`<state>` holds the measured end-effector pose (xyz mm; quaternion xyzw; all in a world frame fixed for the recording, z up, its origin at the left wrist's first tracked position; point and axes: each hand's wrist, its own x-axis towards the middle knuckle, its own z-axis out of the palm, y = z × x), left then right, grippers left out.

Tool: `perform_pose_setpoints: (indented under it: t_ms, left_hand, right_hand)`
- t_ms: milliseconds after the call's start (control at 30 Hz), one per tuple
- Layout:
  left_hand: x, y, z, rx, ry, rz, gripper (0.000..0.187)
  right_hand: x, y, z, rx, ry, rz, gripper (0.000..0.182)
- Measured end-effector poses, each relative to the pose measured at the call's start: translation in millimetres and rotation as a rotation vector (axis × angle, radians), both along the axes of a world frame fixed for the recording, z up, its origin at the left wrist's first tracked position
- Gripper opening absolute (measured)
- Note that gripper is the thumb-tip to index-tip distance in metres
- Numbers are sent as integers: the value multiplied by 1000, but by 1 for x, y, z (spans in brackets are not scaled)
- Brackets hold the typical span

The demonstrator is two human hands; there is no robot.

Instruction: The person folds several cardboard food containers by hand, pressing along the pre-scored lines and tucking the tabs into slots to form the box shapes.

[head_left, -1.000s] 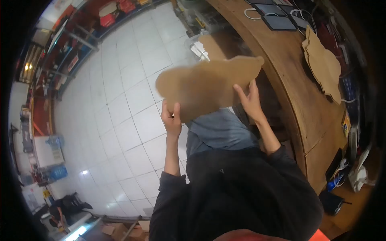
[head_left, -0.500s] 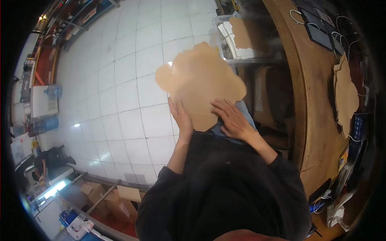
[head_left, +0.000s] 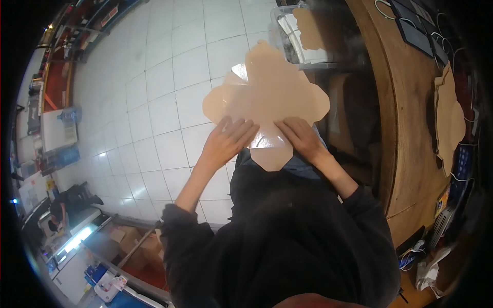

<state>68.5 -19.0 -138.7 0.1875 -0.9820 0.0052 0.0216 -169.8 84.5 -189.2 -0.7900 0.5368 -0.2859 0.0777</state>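
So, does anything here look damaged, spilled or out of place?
Nothing stands out. The flat brown cardboard cutout lies unfolded on the person's lap, the left hand and right hand pressing on its near edge. A stack of similar cutouts sits on the wooden counter.

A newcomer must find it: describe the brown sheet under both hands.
Start at the curved wooden counter on the right, then look left over the white tiled floor. The flat brown lobed cardboard cut-out lies under the left hand and right hand. Unlike the stacked cut-outs on the counter, it is single and glossy.
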Motion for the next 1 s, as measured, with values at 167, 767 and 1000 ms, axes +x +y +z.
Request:
perform_pose_setpoints:
  t_ms: [167,767,1000]
  left_hand:
    - [0,-23,-9,428,232,-44,41]
    - [-4,-30,-33,618,358,230,62]
    - [17,-11,-33,708,526,267,55]
  right_hand:
    - [-14,-6,23,185,-110,35,40]
    - [-35,-33,11,135,-193,92,29]
    - [-36,12,26,10,-175,-102,39]
